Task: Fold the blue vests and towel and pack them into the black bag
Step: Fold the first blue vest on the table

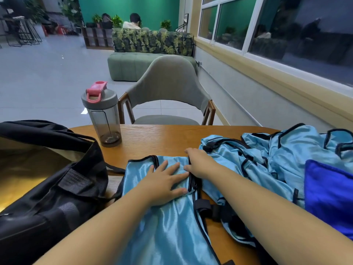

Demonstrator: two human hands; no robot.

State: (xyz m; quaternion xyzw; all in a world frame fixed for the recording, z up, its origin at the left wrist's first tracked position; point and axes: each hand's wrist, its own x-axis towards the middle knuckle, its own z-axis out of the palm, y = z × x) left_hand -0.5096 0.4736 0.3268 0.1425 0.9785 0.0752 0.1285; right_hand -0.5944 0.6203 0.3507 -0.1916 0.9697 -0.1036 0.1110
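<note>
Table (168,136): one, round-edged, orange-brown wood with visible grain; carries everything below.

Black bag (63,190): one, soft dark fabric with a hook-and-loop patch and strap; mouth open, tan lining showing; well to the left of the left fingers.

Heap of vests (282,159): light blue, shiny mesh with black piping and black straps, crumpled; count inside the heap cannot be told; just beyond and to the right of the right fingers.

Flat vest (168,226): one, same shiny blue fabric, black trim, spread smooth under both hands, running toward the person.

Towel (328,197): one, deep blue, matte, folded into a block; well right of the right fingers, against the heap.

Bottle (104,115): one, smoky clear plastic, grey lid, pink flip cap; upright, beyond the left fingers.

Left hand (164,182): forearm stretched forward, palm down, fingers straight and spread, pressing flat on the vest; grips nothing.

Right hand (198,163): forearm angled inward, knuckles up, fingers curled at the vest's black-trimmed right edge; fingertips hidden, so an actual grip cannot be told.
</note>
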